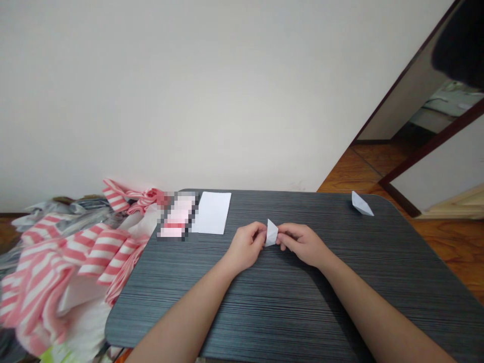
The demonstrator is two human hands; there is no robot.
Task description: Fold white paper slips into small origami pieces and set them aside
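A small folded piece of white paper (271, 233) is held up between my two hands, over the middle of the dark table. It has a pointed top and slanted sides. My left hand (246, 245) pinches its left edge with thumb and fingers. On the opposite edge, my right hand (301, 243) grips it the same way. Parts of the fingertips are hidden behind the paper. Toward the table's far right corner lies another folded white paper (362, 203), boat-like in shape, apart from both hands.
The dark, wood-grained table (287, 312) stands against a pale wall (227, 101). White sheets (214, 213) lie at its back left, beside a pixelated pink-and-white item (178, 214). Pink-striped cloth (86, 257) is heaped left of the table. Wooden floor (344, 164) and a doorway show at right.
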